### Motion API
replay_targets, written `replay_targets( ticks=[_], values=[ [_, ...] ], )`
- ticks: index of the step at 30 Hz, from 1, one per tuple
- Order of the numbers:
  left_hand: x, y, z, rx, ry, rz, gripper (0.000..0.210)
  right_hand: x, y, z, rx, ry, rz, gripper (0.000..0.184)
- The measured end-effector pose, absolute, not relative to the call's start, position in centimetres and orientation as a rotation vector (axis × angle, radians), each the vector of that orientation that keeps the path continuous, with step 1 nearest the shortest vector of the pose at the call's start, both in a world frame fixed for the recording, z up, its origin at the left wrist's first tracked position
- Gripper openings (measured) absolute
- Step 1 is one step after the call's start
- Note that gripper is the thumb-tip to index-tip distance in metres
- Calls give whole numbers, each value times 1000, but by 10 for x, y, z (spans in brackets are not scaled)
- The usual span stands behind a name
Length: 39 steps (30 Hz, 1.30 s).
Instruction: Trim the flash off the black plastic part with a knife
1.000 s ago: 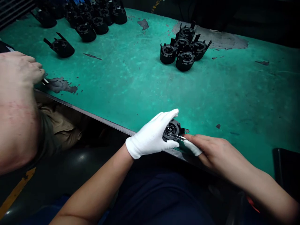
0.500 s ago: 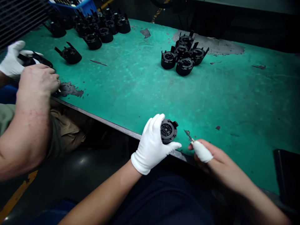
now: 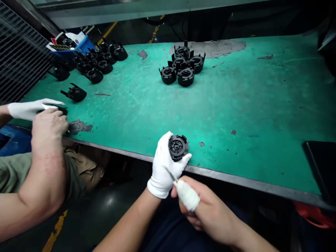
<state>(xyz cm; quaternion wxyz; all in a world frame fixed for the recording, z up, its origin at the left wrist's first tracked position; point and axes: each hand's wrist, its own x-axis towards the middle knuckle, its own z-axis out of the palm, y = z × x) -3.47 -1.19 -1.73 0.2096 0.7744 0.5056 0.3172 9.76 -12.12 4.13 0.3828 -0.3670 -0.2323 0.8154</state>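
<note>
Five black cups (image 3: 180, 64) cluster on a green bench (image 3: 236, 98) as a gloved left hand (image 3: 163, 169) clamps its fingers round a disc (image 3: 178, 147) and the right hand (image 3: 206, 208) pinches a blade (image 3: 171, 175).

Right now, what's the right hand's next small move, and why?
I'd probably ease the right hand and its thin pointed tool clear of the gloved left hand. In this view the tip overlaps that glove, and I can't tell whether they touch. The left hand cups the round black part from the side, leaving its face exposed.
</note>
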Motion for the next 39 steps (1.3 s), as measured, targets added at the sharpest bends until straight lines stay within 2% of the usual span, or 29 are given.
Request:
replay_targets(
  ticks=[5,15,21,26,28,31,33,36,39],
  values=[
    [-33,-16,-22,2188,1442,1005,98,76,-128,23,-964,-27,2054,62],
    [-21,-21,-17,2177,1421,1046,85,57,-142,12,-891,-36,1820,53],
    [-14,-26,-11,2208,1317,1028,80,98,-140,31,-764,-304,1615,56],
    [-35,-3,3,2161,1070,759,83,141,-120,45,-1004,-368,1326,41],
    [-48,12,8,2141,925,653,78,154,-118,40,-1120,-452,1266,34],
    [-66,29,11,2018,891,762,62,173,-118,29,-1331,-624,1191,26],
    [-71,32,10,1896,974,910,58,187,-116,22,-1511,-811,1155,31],
    [-66,23,8,1844,1080,990,63,207,-105,14,-1684,-1213,1075,33],
    [-49,14,5,1956,1133,960,83,220,-87,14,-1673,-1579,956,31]
  ],
)
